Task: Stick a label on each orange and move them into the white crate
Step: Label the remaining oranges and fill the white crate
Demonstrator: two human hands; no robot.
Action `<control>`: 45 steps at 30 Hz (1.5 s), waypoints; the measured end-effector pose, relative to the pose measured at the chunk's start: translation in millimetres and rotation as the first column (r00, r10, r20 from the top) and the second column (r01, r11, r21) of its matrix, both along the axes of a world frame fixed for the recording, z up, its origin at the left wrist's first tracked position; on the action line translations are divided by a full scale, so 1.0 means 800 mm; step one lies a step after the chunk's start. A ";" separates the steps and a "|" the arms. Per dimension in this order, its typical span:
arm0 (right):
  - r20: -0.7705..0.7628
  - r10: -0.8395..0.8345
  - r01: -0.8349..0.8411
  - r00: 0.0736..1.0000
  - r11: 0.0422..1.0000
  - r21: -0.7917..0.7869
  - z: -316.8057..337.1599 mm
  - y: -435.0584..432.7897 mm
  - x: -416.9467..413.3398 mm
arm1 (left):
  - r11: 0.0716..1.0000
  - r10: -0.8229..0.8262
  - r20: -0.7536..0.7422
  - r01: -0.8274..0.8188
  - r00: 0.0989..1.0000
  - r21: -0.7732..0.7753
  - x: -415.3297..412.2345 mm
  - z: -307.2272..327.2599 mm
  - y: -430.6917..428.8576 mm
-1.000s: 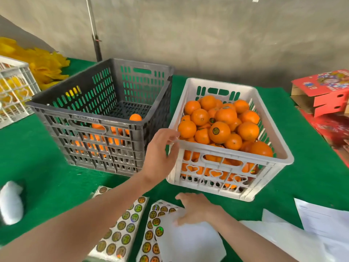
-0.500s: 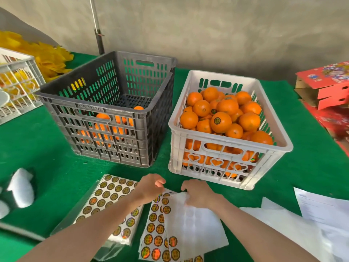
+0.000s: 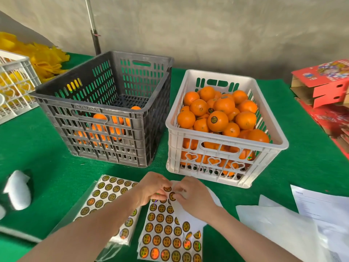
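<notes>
The white crate (image 3: 264,146) at centre right is heaped with oranges (image 3: 217,121), some bearing round labels. The dark grey crate (image 3: 105,110) at centre left holds a few oranges (image 3: 100,118) at its bottom. Two sheets of round gold-and-black labels lie in front: one (image 3: 166,229) under my hands, another (image 3: 105,197) to its left. My left hand (image 3: 151,188) pinches a label (image 3: 167,188) at the top of the near sheet. My right hand (image 3: 194,195) pinches the sheet's top edge beside it.
A green cloth (image 3: 37,152) covers the table. White papers (image 3: 294,224) lie at right, red cartons (image 3: 324,86) at far right, a white crate with yellow material (image 3: 15,82) at far left, and a white object (image 3: 18,190) at the left edge.
My left hand came back from the white crate's rim down to the label sheet, and both hands now meet at its top edge. The camera tilted downward.
</notes>
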State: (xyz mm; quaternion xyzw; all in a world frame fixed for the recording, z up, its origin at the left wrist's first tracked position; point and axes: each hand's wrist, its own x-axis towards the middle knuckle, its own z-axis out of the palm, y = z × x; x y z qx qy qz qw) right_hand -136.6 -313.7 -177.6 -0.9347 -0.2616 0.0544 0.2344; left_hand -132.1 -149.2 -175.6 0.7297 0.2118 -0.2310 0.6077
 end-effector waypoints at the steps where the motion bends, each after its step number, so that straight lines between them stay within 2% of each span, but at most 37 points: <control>1: -0.019 -0.021 0.020 1.000 1.000 -0.012 -0.003 0.003 -0.002 | 1.000 -0.001 -0.001 0.001 1.000 -0.004 0.000 0.001 -0.001; 4: 0.019 -0.056 0.057 0.998 0.998 -0.016 -0.009 0.007 -0.005 | 1.000 -0.013 -0.021 0.013 1.000 -0.018 0.000 0.003 -0.003; 7: 0.081 -0.004 0.005 0.997 1.000 -0.016 -0.015 0.008 -0.008 | 0.999 -0.039 -0.045 0.040 0.998 0.017 0.001 0.003 -0.005; 12: 0.192 0.081 -0.102 0.978 0.990 0.102 -0.011 0.009 -0.019 | 0.995 -0.081 -0.068 0.085 0.994 0.060 0.005 0.005 -0.004; 15: 0.055 -0.020 0.006 0.998 0.970 0.242 0.001 0.011 -0.022 | 0.961 -0.222 0.005 0.218 0.975 0.168 0.005 0.003 -0.003; 18: 0.003 -0.100 0.084 0.995 0.851 0.518 0.037 0.014 -0.016 | 0.886 -0.398 0.080 0.361 0.914 0.293 0.002 -0.002 -0.002; 22: 0.127 -0.098 -0.028 0.987 0.678 0.735 0.108 0.039 0.005 | 0.736 -0.574 0.142 0.432 0.806 0.521 -0.011 0.002 0.002; 24: 0.197 -0.103 -0.091 0.975 0.623 0.777 0.137 0.059 0.021 | 0.731 -0.561 0.282 0.307 0.778 0.609 -0.017 0.021 0.022; 27: 0.319 -0.104 -0.191 0.942 0.615 0.765 0.167 0.099 0.056 | 0.809 -0.490 0.590 0.082 0.642 0.582 -0.021 0.082 0.083; 30: 0.354 -0.079 -0.209 0.932 0.680 0.703 0.189 0.152 0.105 | 0.872 -0.275 0.801 -0.213 0.531 0.440 -0.007 0.147 0.157; 32: 0.369 -0.064 -0.197 0.927 0.755 0.625 0.199 0.188 0.139 | 0.857 -0.134 0.864 -0.381 0.486 0.347 0.015 0.177 0.205; 33: 0.360 -0.052 -0.180 0.932 0.794 0.581 0.202 0.203 0.157 | 0.833 -0.115 0.868 -0.429 0.483 0.349 0.030 0.188 0.227; 35: 0.306 -0.030 -0.128 0.952 0.866 0.484 0.205 0.230 0.188 | 0.775 -0.161 0.842 -0.461 0.515 0.431 0.066 0.204 0.265; 37: 0.219 -0.021 -0.071 0.976 0.912 0.403 0.204 0.246 0.213 | 0.711 -0.254 0.748 -0.406 0.614 0.575 0.110 0.211 0.296; 40: 0.042 -0.038 0.022 0.998 0.941 0.338 0.197 0.249 0.238 | 0.559 -0.496 0.437 -0.109 0.751 0.822 0.187 0.209 0.317; 42: -0.032 -0.048 0.055 0.998 0.953 0.298 0.192 0.246 0.243 | 0.421 -0.667 0.169 0.180 0.725 0.889 0.241 0.198 0.308; 45: -0.031 -0.054 0.060 0.998 0.966 0.249 0.193 0.247 0.243 | 0.137 -0.793 -0.194 0.479 0.577 0.867 0.312 0.167 0.277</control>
